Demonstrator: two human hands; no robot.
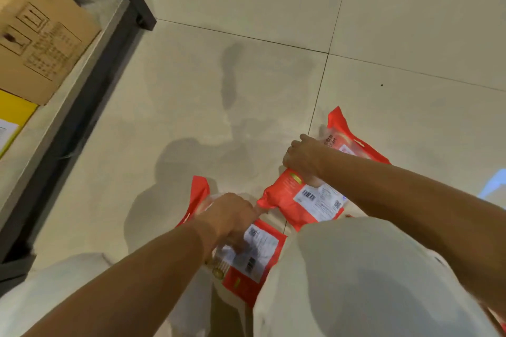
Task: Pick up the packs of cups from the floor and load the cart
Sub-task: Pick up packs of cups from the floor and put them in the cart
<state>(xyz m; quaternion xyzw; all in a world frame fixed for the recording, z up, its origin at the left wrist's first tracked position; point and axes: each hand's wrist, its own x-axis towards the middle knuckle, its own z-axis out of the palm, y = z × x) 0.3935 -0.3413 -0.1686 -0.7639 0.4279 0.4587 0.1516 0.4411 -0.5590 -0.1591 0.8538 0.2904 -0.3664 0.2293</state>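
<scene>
Two or three red packs of cups with white labels lie on the tiled floor near my knees. My left hand (228, 217) is closed over the near pack (257, 257), which lies between my legs. My right hand (302, 157) grips the top of a second red pack (306, 201) further right. Another red pack (346, 139) shows just behind that hand; whether the hand also touches it is unclear. No cart is in view.
A low shelf (68, 107) with a dark frame runs along the left, carrying a cardboard box (41, 44) and a yellow box (13, 117). My knees in pale trousers (356, 282) fill the bottom. Bare tiled floor (246, 63) spreads ahead.
</scene>
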